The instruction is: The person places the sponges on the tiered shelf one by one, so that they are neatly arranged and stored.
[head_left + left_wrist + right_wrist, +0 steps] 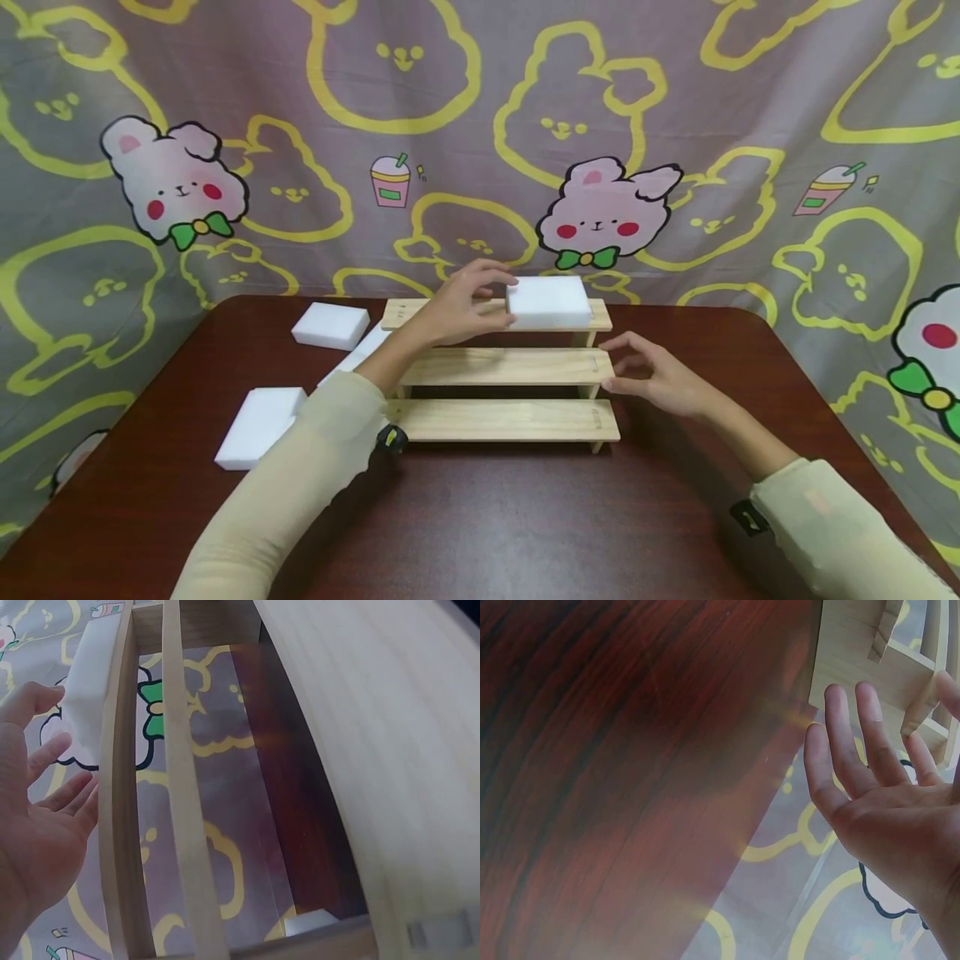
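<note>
A three-tier light wooden rack (pixel 502 419) stands on the table. On the right part of its top tier lies a white rectangular block (pixel 549 300). My left hand (pixel 468 304) is at the block's left end, its fingertips right at that edge with the fingers spread and loosely bent. The left wrist view shows the same block (pixel 91 682) beside the fingertips of the left hand (pixel 45 832). By the right end of the middle tier is my right hand (pixel 663 379), its fingertips close to the board's end. Loosely extended fingers show on the right hand (pixel 892 787) in the right wrist view.
Left of the rack are a small white block (pixel 330 325) and a larger white block (pixel 258 425), the latter partly behind the left sleeve. A long white piece (pixel 363 354) lies against the rack's left side. A patterned curtain (pixel 450 167) hangs behind the dark table (pixel 510 517).
</note>
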A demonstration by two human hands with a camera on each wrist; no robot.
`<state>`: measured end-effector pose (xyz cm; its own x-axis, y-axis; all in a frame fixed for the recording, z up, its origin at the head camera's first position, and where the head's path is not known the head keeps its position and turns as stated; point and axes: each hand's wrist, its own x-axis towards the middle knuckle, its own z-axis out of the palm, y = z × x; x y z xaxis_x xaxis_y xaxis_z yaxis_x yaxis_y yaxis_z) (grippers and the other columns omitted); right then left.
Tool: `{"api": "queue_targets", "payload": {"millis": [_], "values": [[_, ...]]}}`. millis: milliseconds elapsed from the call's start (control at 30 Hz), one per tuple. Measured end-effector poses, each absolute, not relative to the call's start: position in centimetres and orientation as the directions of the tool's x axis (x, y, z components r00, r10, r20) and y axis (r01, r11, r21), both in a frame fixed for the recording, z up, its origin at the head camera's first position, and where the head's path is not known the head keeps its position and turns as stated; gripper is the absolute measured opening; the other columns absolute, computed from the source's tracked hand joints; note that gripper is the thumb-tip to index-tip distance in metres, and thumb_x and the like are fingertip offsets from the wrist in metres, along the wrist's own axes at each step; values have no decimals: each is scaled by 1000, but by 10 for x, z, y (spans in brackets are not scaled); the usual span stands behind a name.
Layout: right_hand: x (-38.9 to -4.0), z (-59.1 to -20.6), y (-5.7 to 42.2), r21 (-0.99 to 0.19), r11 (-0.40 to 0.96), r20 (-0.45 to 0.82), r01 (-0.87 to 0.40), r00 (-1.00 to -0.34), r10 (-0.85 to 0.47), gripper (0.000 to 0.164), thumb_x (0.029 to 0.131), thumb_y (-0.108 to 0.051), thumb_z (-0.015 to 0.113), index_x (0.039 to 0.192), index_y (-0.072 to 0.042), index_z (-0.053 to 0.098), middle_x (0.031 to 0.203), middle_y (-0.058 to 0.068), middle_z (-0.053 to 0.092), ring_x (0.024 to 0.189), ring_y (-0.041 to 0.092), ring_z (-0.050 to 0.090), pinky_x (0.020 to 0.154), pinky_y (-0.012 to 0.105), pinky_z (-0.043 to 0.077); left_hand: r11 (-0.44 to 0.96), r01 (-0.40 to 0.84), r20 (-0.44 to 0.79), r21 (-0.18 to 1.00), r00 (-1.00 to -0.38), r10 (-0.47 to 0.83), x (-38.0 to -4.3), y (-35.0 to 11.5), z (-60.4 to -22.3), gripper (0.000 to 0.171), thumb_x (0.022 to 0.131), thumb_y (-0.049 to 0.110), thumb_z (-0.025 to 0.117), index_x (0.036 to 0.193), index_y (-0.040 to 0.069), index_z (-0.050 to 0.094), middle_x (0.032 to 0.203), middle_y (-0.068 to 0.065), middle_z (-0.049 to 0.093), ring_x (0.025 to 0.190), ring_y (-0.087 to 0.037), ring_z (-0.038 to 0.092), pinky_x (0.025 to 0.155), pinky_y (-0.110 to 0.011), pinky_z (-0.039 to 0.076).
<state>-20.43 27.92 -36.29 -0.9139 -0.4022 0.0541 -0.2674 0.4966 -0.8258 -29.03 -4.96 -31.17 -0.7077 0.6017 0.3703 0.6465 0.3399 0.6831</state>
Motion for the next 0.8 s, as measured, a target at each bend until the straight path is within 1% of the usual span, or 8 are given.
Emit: {"api": "queue_targets", "payload": {"millis": [267, 367, 467, 600, 800], "values": [[-204, -362, 279, -836, 485, 44, -257, -913, -406, 46, 94, -7, 76, 133, -1, 53, 116, 22, 63, 96, 25, 67, 77, 31, 55, 331, 631, 369, 701, -719, 589, -283, -69, -308, 49, 89, 7, 78, 134, -5, 62, 147, -22, 48, 133, -39, 53, 109, -42, 48], [-204, -362, 279, -834, 487, 46, -260, -912, -408, 46, 94, -8, 76, 134, -1, 53, 114, 22, 64, 95, 25, 67, 76, 32, 54, 331, 636, 378, 697, -718, 584, -280, -77, -306, 48, 89, 7, 77, 134, -5, 63, 147, -22, 48, 133, -39, 53, 109, -46, 47], [-204, -362, 279, -828, 492, 53, -269, -911, -409, 46, 94, -8, 76, 133, -2, 53, 112, 21, 65, 95, 25, 68, 75, 32, 54, 341, 647, 390, 682, -716, 579, -276, -86, -304, 48, 89, 7, 77, 133, -4, 64, 145, -22, 50, 134, -38, 51, 109, -47, 47], [-204, -362, 279, -824, 497, 54, -272, -911, -409, 46, 94, -9, 76, 133, -2, 53, 111, 21, 66, 94, 25, 68, 75, 33, 54, 366, 656, 400, 660, -719, 568, -271, -98, -304, 47, 89, 8, 77, 133, -3, 64, 143, -22, 52, 134, -37, 51, 109, -46, 48], [-204, -363, 279, -831, 490, 48, -262, -913, -406, 46, 94, -8, 76, 133, -1, 53, 112, 22, 65, 94, 25, 67, 75, 34, 55, 401, 645, 396, 650, -738, 546, -264, -118, -305, 46, 91, 8, 77, 134, -3, 63, 144, -20, 51, 132, -37, 53, 108, -48, 48]]}}
